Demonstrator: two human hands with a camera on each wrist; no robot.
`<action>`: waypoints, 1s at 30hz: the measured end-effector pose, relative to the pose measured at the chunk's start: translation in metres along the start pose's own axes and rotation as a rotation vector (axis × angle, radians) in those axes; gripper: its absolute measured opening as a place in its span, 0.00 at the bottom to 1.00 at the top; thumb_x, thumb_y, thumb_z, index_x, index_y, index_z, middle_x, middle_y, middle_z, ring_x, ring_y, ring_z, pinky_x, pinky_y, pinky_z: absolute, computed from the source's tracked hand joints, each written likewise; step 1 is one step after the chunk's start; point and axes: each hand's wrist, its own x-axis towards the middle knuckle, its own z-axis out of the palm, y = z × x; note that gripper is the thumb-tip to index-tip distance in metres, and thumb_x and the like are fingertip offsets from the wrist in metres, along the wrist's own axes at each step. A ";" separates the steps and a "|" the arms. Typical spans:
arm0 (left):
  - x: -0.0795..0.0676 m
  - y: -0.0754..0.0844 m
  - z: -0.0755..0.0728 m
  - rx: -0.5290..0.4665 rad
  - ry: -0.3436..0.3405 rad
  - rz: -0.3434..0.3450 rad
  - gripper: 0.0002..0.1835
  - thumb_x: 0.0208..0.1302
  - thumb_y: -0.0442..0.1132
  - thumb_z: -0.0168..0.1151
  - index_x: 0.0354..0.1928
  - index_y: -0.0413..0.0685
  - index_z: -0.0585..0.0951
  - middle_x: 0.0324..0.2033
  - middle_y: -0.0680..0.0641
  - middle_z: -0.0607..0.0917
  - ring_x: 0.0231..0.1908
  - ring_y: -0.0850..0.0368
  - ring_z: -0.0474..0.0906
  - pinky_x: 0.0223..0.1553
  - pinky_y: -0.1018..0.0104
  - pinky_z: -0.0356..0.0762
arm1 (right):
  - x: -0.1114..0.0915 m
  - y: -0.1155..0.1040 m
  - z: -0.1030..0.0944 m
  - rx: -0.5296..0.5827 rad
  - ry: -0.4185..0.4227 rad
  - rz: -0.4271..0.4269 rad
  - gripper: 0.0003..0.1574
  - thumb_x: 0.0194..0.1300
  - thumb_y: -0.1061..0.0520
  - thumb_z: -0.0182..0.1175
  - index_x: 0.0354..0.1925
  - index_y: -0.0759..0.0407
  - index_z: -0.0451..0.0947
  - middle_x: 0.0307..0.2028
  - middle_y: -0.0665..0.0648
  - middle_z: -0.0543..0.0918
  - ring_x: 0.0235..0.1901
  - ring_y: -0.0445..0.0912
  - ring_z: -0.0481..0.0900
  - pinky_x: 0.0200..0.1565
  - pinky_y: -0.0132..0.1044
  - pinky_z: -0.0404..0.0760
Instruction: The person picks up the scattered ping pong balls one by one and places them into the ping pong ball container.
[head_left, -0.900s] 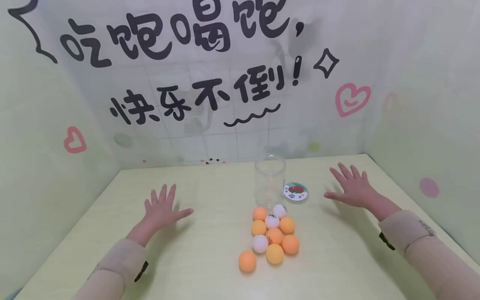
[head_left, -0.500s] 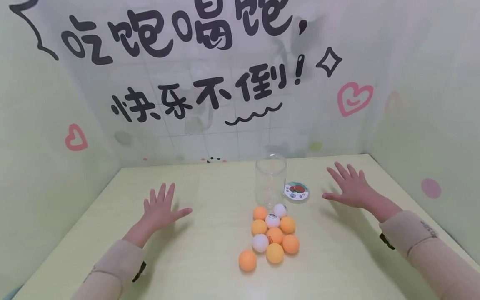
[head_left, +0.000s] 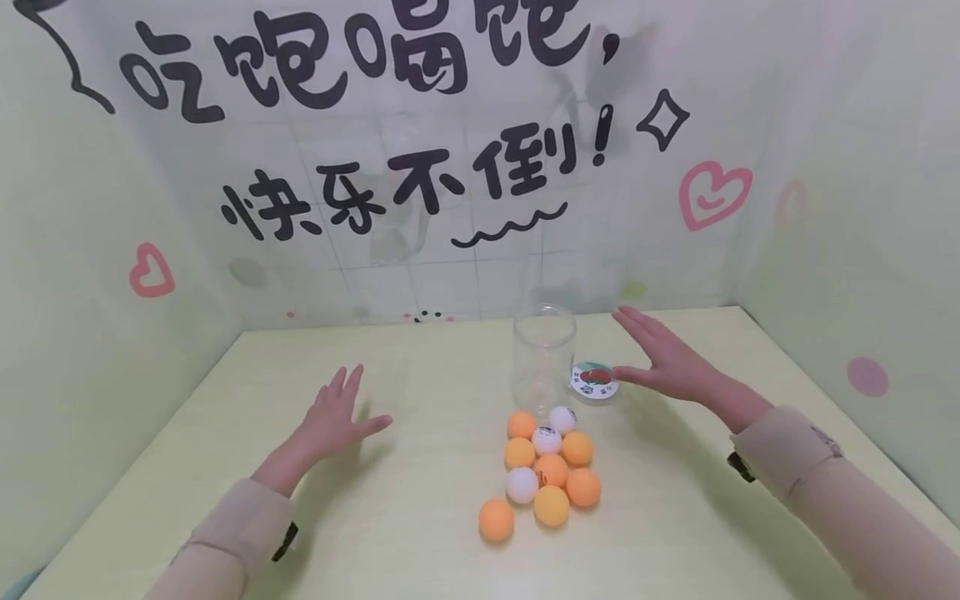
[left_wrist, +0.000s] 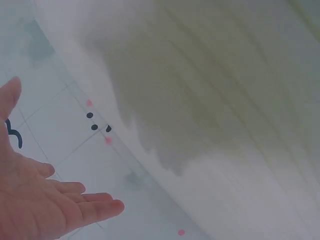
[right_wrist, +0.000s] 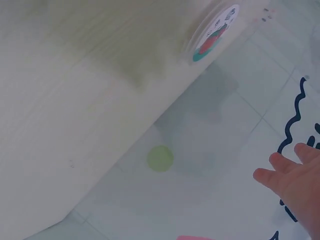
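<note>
In the head view a clear plastic jar (head_left: pixel 543 358) stands uncapped on the table, with a round lid (head_left: pixel 595 380) bearing a red picture just right of it. Before the jar lie orange balls (head_left: pixel 551 506) and white balls (head_left: pixel 522 485), like table-tennis balls, in a cluster. My right hand (head_left: pixel 671 358) hovers with fingers extended just right of the lid, holding nothing. To the left, my left hand (head_left: pixel 330 425) is held above the table, fingers straight and thumb apart, touching nothing. The right wrist view shows the lid (right_wrist: pixel 216 34) lying flat on the table.
The light wooden table (head_left: pixel 420 550) is enclosed by a back wall (head_left: pixel 337 283) with black lettering and by side walls with pink hearts. One orange ball (head_left: pixel 496 520) lies nearest the front, slightly apart from the cluster.
My right hand has moved left toward the lid and jar, its fingers drawing closer together. My left hand has turned slightly, fingers less spread. The balls, jar and lid stay in place.
</note>
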 end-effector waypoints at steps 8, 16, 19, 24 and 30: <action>-0.001 0.002 0.003 -0.102 -0.059 0.013 0.47 0.60 0.52 0.57 0.68 0.31 0.45 0.65 0.24 0.43 0.60 0.19 0.45 0.53 0.27 0.52 | 0.021 -0.016 0.013 0.233 -0.039 0.034 0.54 0.59 0.44 0.61 0.71 0.56 0.41 0.71 0.61 0.44 0.69 0.59 0.43 0.64 0.61 0.49; -0.022 0.031 -0.009 -0.115 -0.024 0.039 0.41 0.60 0.47 0.59 0.67 0.34 0.52 0.65 0.26 0.48 0.60 0.21 0.47 0.53 0.28 0.55 | 0.035 -0.024 0.029 0.376 0.010 0.035 0.50 0.60 0.47 0.59 0.70 0.56 0.44 0.69 0.63 0.51 0.66 0.61 0.53 0.59 0.64 0.58; -0.034 0.047 -0.012 -0.110 -0.007 0.069 0.39 0.60 0.47 0.60 0.66 0.35 0.55 0.65 0.27 0.50 0.61 0.24 0.49 0.54 0.31 0.57 | 0.037 -0.026 0.036 0.415 0.015 0.040 0.49 0.60 0.47 0.59 0.70 0.56 0.45 0.69 0.63 0.51 0.65 0.62 0.53 0.57 0.64 0.60; -0.052 0.077 -0.008 -0.116 -0.018 0.092 0.38 0.53 0.48 0.66 0.63 0.39 0.63 0.60 0.32 0.64 0.58 0.34 0.63 0.55 0.40 0.64 | 0.040 -0.031 0.046 0.437 0.042 0.050 0.49 0.60 0.47 0.59 0.70 0.57 0.45 0.69 0.64 0.51 0.65 0.64 0.54 0.57 0.63 0.61; -0.067 0.114 0.009 -0.114 -0.138 0.193 0.31 0.46 0.50 0.70 0.53 0.48 0.73 0.47 0.45 0.75 0.46 0.50 0.74 0.45 0.53 0.76 | 0.041 -0.032 0.054 0.484 0.096 0.060 0.49 0.60 0.48 0.60 0.69 0.56 0.44 0.69 0.64 0.50 0.65 0.64 0.54 0.59 0.61 0.59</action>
